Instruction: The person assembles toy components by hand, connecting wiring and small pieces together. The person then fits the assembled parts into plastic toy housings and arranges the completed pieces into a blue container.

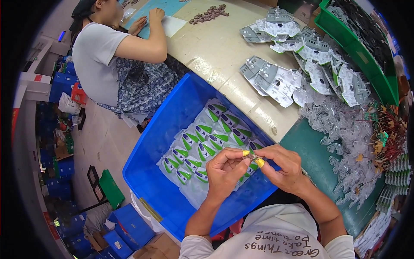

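Above the near right part of a big blue bin (148, 181), my two hands meet at their fingertips. My left hand (225, 172) is closed, thumb and forefinger pinching a small greyish piece (252, 157) whose kind I cannot make out. My right hand (285, 166) pinches at the same piece from the other side. Yellow covers wrap some of the fingertips. Inside the bin, below my hands, lie rows of white, green and purple plastic parts (206, 150) on clear wrapping. My hands hide some of them.
On the beige table (215, 64) are grey-white molded panels (271, 80) and small brownish pieces (209, 14). Clear plastic parts (345, 142) and red-wired boards (390, 138) cover the green mat's right side. A green crate (358, 47) stands beyond. A co-worker (103, 64) sits at far left.
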Tool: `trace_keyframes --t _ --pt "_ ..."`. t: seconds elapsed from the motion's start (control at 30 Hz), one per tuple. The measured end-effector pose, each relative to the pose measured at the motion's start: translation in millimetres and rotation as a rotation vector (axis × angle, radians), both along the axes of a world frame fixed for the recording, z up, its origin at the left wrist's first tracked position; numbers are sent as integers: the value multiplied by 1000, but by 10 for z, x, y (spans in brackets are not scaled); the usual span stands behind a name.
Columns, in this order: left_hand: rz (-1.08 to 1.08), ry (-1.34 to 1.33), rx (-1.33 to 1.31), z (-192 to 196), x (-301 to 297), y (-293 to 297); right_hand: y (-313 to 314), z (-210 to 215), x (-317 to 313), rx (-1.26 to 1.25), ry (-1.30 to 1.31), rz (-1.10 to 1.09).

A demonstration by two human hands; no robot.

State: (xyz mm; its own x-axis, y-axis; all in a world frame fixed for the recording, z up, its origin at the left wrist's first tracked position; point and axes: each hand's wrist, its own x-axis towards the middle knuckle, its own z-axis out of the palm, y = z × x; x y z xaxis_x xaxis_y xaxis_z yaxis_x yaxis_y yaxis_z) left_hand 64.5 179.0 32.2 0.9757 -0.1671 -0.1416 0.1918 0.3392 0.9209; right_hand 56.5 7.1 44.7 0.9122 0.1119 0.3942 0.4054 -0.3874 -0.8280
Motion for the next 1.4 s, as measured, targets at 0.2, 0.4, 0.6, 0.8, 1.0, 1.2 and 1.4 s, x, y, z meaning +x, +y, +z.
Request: trace_keyframes --t 0.2,0.4,0.6,0.8,1.0,1.2,1.4 --pt "-7 -41 76 -1 -34 -32 -26 -10 1 -27 -11 22" --pt "0 37 47 0 -35 -55 -23 -42 -6 -47 9 35" --pt "40 126 -17 44 -15 -134 -18 -43 -10 -27 8 -29" --pt "36 135 -22 36 -10 -110 -34 8 -21 71 102 -90" --pt "-31 167 -23 -2 -43 -94 -80 -38 -30 42 109 -61" --pt "-41 191 -31 -62 -113 -77 -84 -76 -26 126 197 -114" --pt "-7 238 29 -199 -220 -68 -81 -166 -37 304 313 -201"
